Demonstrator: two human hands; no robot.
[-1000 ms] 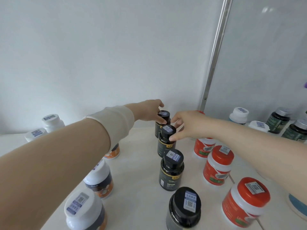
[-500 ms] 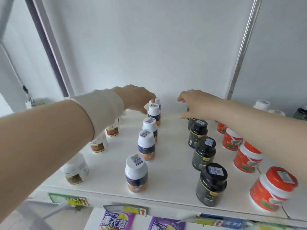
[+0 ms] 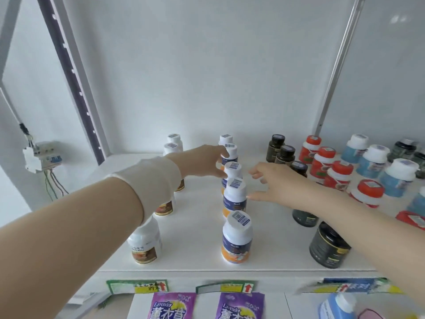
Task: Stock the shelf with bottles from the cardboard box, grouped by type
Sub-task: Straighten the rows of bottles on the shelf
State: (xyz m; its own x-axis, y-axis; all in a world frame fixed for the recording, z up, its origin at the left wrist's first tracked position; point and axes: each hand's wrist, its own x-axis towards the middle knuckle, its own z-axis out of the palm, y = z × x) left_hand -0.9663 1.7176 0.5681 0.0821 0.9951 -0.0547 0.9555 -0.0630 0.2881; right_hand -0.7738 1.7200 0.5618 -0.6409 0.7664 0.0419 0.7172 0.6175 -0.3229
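Both arms reach over the shelf (image 3: 195, 229) to a single file of 5 blue-and-orange bottles (image 3: 236, 238), and the file runs between the 2 grips. The left grip (image 3: 204, 162) lies against the file's left flank, its fingertips at the cap of the 2nd bottle from the back and its thumb near the 3rd. Whether it has closed round a bottle or only rests there cannot be told. The right grip (image 3: 273, 183) stands slack and spread just to the right of the file, holding nothing, its thumb near the 4th bottle's shoulder. Bracketing the row from both sides looks meant to nudge it into a straight line, so that like stays with like. Under and left of the left forearm stands a file of brown-labelled bottles (image 3: 145, 245). Behind and right of the right grip come the black bottles (image 3: 281, 153), then the red-capped bottles (image 3: 323, 160), then the blue-labelled bottles (image 3: 373, 162), each kind in its own lane. The cardboard box is not in view. Stocking seems well along, and this step reads as tidying.
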